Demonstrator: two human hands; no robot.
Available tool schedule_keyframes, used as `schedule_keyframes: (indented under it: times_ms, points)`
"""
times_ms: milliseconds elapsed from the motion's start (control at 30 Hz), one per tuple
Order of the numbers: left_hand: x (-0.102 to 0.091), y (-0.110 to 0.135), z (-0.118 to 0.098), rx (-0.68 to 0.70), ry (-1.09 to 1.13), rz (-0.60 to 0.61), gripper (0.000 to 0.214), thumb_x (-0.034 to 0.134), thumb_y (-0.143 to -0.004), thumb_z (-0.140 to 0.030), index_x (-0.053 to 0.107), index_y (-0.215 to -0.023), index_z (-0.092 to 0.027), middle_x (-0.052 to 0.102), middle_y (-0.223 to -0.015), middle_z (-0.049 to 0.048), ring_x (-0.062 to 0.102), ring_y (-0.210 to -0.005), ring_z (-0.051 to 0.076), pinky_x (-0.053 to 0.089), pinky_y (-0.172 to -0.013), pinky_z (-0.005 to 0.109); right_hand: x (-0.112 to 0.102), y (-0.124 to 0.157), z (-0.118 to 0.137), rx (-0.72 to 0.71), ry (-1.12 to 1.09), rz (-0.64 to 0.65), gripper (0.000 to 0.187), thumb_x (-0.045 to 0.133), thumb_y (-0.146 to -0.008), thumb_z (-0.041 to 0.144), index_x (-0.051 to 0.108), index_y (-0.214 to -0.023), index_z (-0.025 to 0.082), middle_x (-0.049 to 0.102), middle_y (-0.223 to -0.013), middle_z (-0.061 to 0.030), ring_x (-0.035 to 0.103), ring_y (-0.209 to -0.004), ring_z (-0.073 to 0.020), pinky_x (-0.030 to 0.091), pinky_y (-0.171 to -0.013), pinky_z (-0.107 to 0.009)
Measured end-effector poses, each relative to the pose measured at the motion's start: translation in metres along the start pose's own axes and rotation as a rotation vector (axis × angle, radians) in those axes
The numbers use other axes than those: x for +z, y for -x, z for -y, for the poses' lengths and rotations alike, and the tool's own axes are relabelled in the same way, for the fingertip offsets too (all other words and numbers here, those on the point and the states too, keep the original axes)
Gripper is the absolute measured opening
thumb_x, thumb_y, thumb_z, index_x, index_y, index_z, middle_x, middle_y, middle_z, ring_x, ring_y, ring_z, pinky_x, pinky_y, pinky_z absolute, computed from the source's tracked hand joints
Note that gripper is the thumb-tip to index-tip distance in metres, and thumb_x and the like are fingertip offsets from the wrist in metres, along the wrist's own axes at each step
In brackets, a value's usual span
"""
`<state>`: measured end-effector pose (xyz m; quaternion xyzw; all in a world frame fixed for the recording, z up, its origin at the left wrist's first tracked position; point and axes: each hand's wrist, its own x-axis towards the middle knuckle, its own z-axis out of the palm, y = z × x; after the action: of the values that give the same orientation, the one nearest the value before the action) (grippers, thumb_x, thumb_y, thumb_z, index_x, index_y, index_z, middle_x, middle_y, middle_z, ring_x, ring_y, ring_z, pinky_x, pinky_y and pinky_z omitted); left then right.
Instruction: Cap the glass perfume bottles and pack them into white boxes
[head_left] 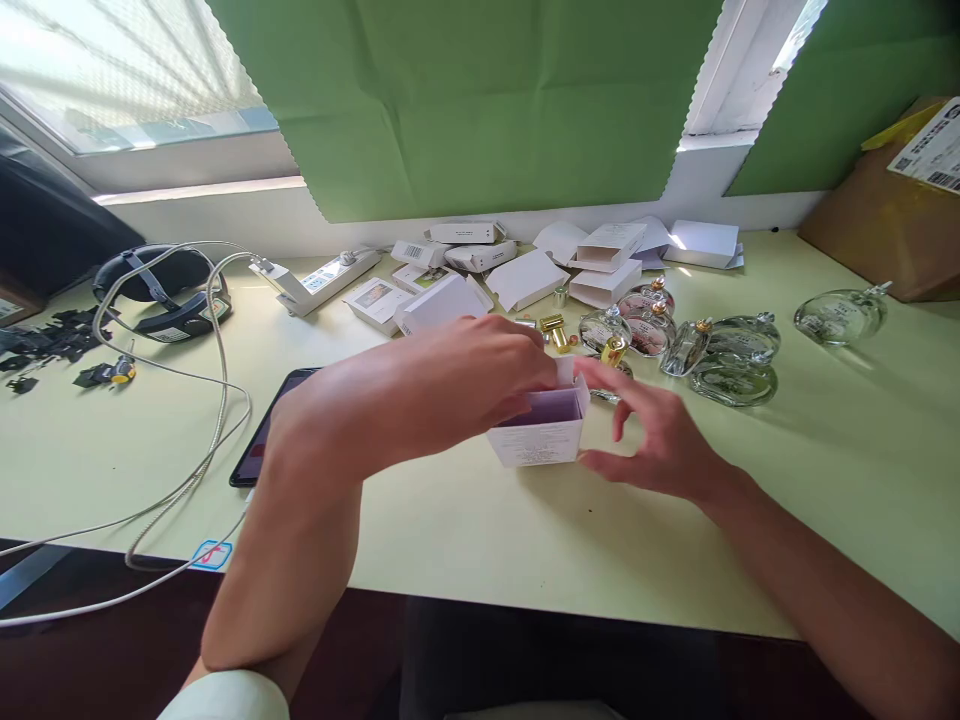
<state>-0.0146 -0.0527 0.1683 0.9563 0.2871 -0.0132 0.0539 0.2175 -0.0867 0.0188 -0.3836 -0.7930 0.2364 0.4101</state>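
From where I stand, the small white carton (541, 445) sits on the worktop (465, 530) right in front of the person, its mouth open upward and its lilac inside showing. The left hand (472, 375) arches over the far side of it, wrist sharply bent; its fingertips are hidden, so I cannot tell whether they pinch anything. The right hand (660, 435) is spread — forefinger up at the far top corner by a raised flap (565, 371), thumb apart from it, low beside the near corner. I'd judge the step in hand to be work at that open mouth, flaps and all. The next move seems to call for the right hand steadying the wall while the left works, without knocking the perfume bottles (739, 340) or the gold caps (555, 332) just behind.
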Motion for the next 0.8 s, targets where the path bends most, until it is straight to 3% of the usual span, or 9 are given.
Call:
schedule_keyframes:
  times_ms: [100,133,167,300,400,467,600,700,800]
  points:
    - [-0.003,-0.004,0.009,0.016,-0.004,0.095,0.024,0.05,-0.095,-0.027,0.066,-0.113,-0.028,0.071,-0.104,-0.0007,0.062,-0.098,0.016,0.041,-0.085,0.026,-0.014,-0.006,-0.005,-0.015,0.011,-0.526,0.023,0.057,-0.089,0.041,0.063,-0.108,0.029,0.062,-0.083,-0.0019,0.056,-0.065,-0.0168,0.041,-0.049,-0.029]
    - [-0.002,-0.006,0.012,0.0,-0.002,0.109,0.026,0.051,-0.094,-0.027,0.065,-0.117,-0.028,0.071,-0.108,-0.0004,0.062,-0.101,0.017,0.041,-0.086,0.026,-0.018,-0.009,-0.009,0.025,0.044,-0.638,0.017,0.056,-0.09,0.04,0.062,-0.101,0.028,0.058,-0.079,-0.0008,0.054,-0.064,-0.0163,0.042,-0.052,-0.03]
    - [-0.001,-0.007,0.015,-0.018,0.003,0.116,0.029,0.052,-0.093,-0.027,0.063,-0.12,-0.028,0.07,-0.112,0.0001,0.061,-0.104,0.017,0.041,-0.087,0.026,-0.022,-0.011,-0.014,0.08,0.09,-0.647,0.019,0.059,-0.088,0.04,0.062,-0.102,0.027,0.057,-0.081,-0.001,0.055,-0.067,-0.0168,0.045,-0.058,-0.031]
    - [0.006,-0.012,0.025,-0.043,0.025,0.119,0.042,0.05,-0.093,-0.026,0.054,-0.135,-0.028,0.066,-0.125,0.0025,0.058,-0.114,0.018,0.042,-0.091,0.027,-0.03,-0.018,-0.039,0.235,0.267,-0.161,0.051,0.071,-0.078,0.051,0.061,-0.12,0.022,0.064,-0.109,-0.0087,0.063,-0.094,-0.0248,0.052,-0.078,-0.04]
    - [0.007,-0.013,0.03,-0.044,0.036,0.11,0.045,0.049,-0.094,-0.026,0.051,-0.138,-0.028,0.064,-0.129,0.0032,0.059,-0.114,0.018,0.042,-0.092,0.027,-0.03,-0.017,-0.048,0.295,0.306,0.041,0.042,0.067,-0.082,0.053,0.069,-0.109,0.021,0.069,-0.108,-0.009,0.066,-0.09,-0.0266,0.053,-0.078,-0.045]
    - [0.007,-0.014,0.032,-0.059,0.035,0.107,0.046,0.048,-0.093,-0.025,0.049,-0.14,-0.029,0.064,-0.13,0.0032,0.059,-0.113,0.018,0.042,-0.091,0.027,-0.029,-0.016,-0.047,0.316,0.255,0.011,0.036,0.068,-0.083,0.05,0.071,-0.104,0.022,0.072,-0.104,-0.0077,0.066,-0.088,-0.0254,0.055,-0.079,-0.045]
    - [0.007,-0.015,0.035,-0.081,0.041,0.09,0.047,0.048,-0.094,-0.026,0.047,-0.141,-0.03,0.064,-0.127,0.003,0.059,-0.111,0.018,0.042,-0.087,0.027,-0.041,-0.02,-0.032,0.318,-0.059,-0.223,0.029,0.073,-0.082,0.039,0.073,-0.104,0.02,0.072,-0.109,-0.0084,0.066,-0.099,-0.0238,0.056,-0.085,-0.04]
    - [0.007,-0.015,0.035,-0.095,0.061,0.076,0.048,0.048,-0.094,-0.028,0.044,-0.142,-0.031,0.067,-0.118,0.0026,0.061,-0.098,0.017,0.042,-0.083,0.026,-0.057,-0.034,-0.011,0.215,-0.275,-0.343,0.023,0.076,-0.08,0.032,0.074,-0.1,0.022,0.073,-0.102,-0.0065,0.067,-0.096,-0.0218,0.056,-0.082,-0.038]
    - [0.006,-0.014,0.034,-0.097,0.054,0.071,0.046,0.047,-0.093,-0.026,0.046,-0.139,-0.027,0.069,-0.102,0.0034,0.062,-0.085,0.016,0.042,-0.078,0.027,-0.069,-0.06,0.017,0.015,-0.34,-0.184,0.026,0.081,-0.074,0.023,0.076,-0.099,0.028,0.072,-0.096,-0.0003,0.067,-0.089,-0.0176,0.057,-0.081,-0.037]
